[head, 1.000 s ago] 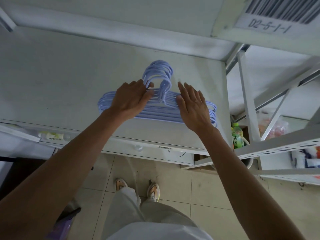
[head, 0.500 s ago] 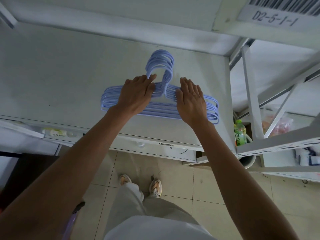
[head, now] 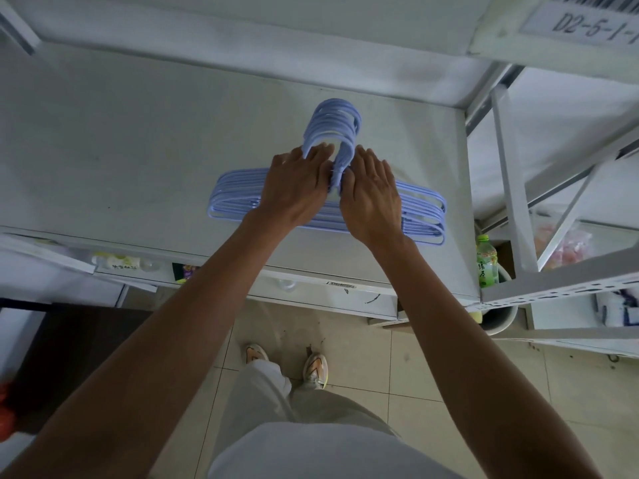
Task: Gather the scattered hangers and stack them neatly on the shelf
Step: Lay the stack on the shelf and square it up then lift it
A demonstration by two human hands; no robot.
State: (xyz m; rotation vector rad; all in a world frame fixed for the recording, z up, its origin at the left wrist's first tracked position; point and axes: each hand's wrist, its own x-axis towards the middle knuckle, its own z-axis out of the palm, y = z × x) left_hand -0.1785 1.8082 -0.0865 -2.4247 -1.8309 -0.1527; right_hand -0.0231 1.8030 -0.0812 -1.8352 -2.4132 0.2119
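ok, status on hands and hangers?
Left hand and right hand flat on hangers, pinching at the necks. Stack lies on shelf, hooks aligned. Nothing in the way.

The hangers point(head: 238, 195) looked like smooth plastic, pale blue, with a soft shine along their thin bars. The shelf point(head: 121, 140) they lay on was painted metal, white and matt, with a few small dark marks. The rack frame point(head: 511, 202) beside it was white metal too, and its front rail had little slots cut in it. The floor tiles point(head: 449, 392) were smooth and a bit glossy, with dirty specks. The bottle point(head: 487, 262) was clear, shiny plastic with a paper-like label. The trousers point(head: 311, 440) were soft, matt cloth.
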